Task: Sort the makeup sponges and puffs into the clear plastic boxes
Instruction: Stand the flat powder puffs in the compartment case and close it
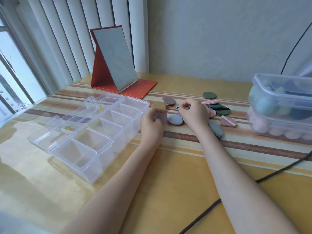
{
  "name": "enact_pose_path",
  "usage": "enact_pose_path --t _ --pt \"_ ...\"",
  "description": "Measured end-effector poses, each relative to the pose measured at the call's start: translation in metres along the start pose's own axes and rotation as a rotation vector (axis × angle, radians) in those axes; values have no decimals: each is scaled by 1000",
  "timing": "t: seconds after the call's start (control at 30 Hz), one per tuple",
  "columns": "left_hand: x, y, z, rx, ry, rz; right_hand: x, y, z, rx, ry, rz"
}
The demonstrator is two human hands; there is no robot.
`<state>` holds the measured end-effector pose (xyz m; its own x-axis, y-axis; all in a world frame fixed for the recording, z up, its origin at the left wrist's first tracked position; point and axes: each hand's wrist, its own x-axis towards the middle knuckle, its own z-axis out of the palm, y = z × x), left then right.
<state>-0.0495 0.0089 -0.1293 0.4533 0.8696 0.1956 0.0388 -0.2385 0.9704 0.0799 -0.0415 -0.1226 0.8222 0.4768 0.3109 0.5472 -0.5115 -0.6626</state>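
The table (168,174) has a striped cloth. The big clear box (94,132) lies open, just left of the left fingers, and its cups hold nothing. Two stacked tubs (283,107) full of sponges stand far to the right of the right fingers. The left hand (152,124) pinches a small purple puff (163,118). The right hand (195,114) has curled fingers pinching a blue thing (177,108). More puffs (217,108) lie loose around both hands.
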Motion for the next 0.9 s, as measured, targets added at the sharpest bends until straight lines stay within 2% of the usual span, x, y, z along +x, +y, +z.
enact_pose_path --t 0.1,0.17,0.27,0.43,0.53,0.6,0.77,0.83,0.9 --pt "-1 5 0 55 -74 -55 1 -1 -7 134 -89 75" --pt "-2 4 0 280 -176 34 2 -3 -9 71 -163 64" --pt "-4 -1 4 595 -328 209 4 -4 -9 -91 -189 37" --pt "9 -2 18 775 -226 330 6 -3 -4 -102 -132 15" --pt "12 -2 23 681 -144 442 3 -5 -3 -128 -56 -29" --pt "14 -2 20 544 -67 456 4 -6 -8 -6 -50 26" --pt "15 6 14 214 30 190 11 -2 -20 345 -124 104" --pt "13 8 15 72 2 55 9 -3 -22 433 -64 77" --pt "12 8 14 138 9 -9 8 -8 -25 555 11 16"
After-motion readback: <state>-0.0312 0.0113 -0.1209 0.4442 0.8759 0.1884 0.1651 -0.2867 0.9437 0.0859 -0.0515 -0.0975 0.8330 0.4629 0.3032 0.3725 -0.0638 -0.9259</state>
